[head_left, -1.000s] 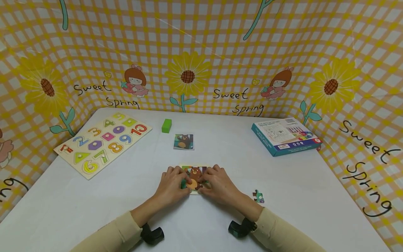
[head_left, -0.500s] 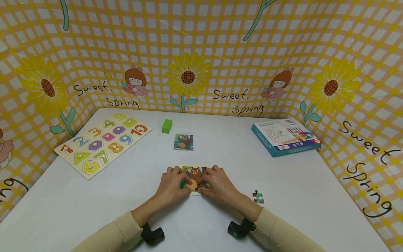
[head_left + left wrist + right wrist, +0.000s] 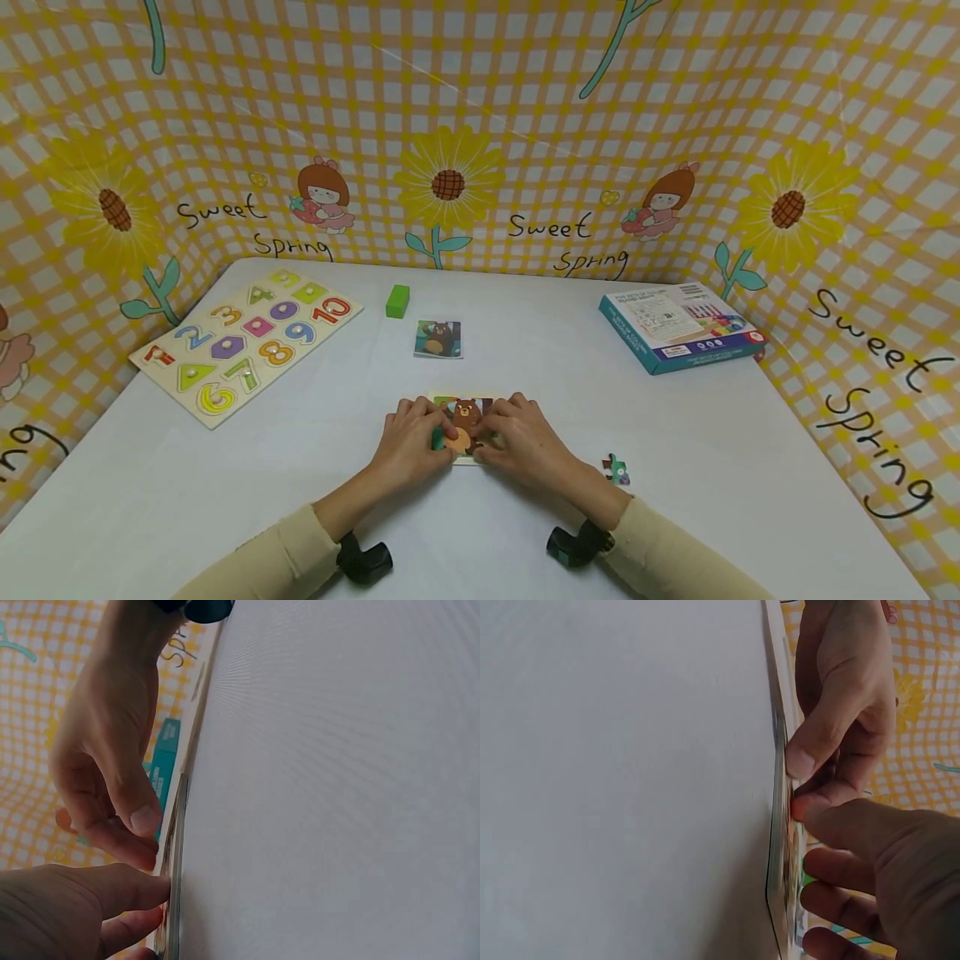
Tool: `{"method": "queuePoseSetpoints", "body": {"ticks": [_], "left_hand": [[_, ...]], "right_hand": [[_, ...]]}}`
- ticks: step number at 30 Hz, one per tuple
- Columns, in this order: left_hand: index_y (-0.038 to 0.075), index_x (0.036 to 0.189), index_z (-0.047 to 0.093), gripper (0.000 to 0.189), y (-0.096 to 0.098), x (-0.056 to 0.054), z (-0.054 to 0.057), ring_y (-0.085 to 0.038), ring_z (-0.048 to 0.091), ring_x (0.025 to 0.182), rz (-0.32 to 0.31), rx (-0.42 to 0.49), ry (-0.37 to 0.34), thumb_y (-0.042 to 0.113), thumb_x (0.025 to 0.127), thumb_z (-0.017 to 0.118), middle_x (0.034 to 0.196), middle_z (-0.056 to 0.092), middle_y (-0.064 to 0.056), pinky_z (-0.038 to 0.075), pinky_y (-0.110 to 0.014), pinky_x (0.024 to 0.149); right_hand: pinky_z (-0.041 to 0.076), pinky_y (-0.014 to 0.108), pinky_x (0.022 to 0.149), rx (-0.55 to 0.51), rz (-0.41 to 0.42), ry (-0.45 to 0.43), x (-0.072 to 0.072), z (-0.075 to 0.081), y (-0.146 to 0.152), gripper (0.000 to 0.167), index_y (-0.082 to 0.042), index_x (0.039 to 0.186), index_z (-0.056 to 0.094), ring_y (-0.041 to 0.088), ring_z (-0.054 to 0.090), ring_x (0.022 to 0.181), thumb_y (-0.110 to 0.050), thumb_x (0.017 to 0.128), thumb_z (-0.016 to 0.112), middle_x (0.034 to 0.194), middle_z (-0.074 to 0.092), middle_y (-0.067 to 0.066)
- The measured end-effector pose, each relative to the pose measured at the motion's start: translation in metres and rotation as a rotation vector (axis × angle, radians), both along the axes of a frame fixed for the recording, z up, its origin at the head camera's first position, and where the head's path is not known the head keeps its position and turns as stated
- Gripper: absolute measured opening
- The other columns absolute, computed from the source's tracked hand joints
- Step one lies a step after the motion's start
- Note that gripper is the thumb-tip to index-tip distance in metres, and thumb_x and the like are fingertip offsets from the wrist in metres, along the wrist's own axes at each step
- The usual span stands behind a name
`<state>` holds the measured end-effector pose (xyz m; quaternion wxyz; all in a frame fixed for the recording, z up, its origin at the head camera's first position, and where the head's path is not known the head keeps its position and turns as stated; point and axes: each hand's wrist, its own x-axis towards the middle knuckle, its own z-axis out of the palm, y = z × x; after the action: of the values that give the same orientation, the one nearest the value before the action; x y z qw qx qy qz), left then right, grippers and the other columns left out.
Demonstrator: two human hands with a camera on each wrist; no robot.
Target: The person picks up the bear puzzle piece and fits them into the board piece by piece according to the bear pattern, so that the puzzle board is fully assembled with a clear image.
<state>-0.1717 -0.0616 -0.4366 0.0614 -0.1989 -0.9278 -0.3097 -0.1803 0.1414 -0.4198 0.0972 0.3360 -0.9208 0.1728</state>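
A small bear jigsaw puzzle [image 3: 467, 412] lies flat in front of me, its pale board [image 3: 774, 855] seen edge-on in the right wrist view. My left hand [image 3: 408, 437] holds its left side with bent fingers, thumb at the near edge and index fingertip on the bear. From the right, my right hand [image 3: 521, 437] holds the other side in much the same way, fingertips close to the left ones. Both hands cover the puzzle's sides. Whether a single piece is pinched cannot be seen. One loose green-and-brown puzzle piece [image 3: 617, 470] lies right of the right hand.
Beyond the puzzle lies a square bear picture card [image 3: 438, 339], with a green block [image 3: 397, 302] behind it. A number-and-shape board [image 3: 247, 343] occupies the left of the white table [image 3: 300, 467]. At the back right lies a teal-sided box [image 3: 682, 325].
Both hands stay almost still on the puzzle; the right one shifts only very slightly. The loose piece and the other things keep their places.
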Motion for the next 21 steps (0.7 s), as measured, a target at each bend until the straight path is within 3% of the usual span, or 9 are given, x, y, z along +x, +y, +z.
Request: {"method": "queuePoseSetpoints", "body": {"ticks": [10,21], "left_hand": [[0.018,0.082,0.067,0.011,0.0,0.002,0.0,-0.026,0.042,0.097,0.002,0.014,0.006,0.014,0.073,0.072,0.104,0.055,-0.004,0.032,-0.043,0.077],[0.019,0.082,0.067,0.012,0.001,0.001,-0.001,-0.026,0.041,0.098,0.006,0.024,-0.007,0.014,0.074,0.073,0.105,0.054,-0.003,0.032,-0.044,0.077]], "right_hand": [[0.038,0.039,0.077,-0.008,-0.072,-0.002,0.002,0.011,0.027,0.022,-0.011,0.09,0.075,0.018,0.046,0.086,-0.023,0.073,0.083,0.089,0.06,-0.003],[0.035,0.042,0.079,-0.073,-0.178,-0.064,0.015,0.022,0.083,0.025,-0.01,0.095,0.073,0.02,0.044,0.09,-0.019,0.074,0.083,0.093,0.06,-0.003]]}}
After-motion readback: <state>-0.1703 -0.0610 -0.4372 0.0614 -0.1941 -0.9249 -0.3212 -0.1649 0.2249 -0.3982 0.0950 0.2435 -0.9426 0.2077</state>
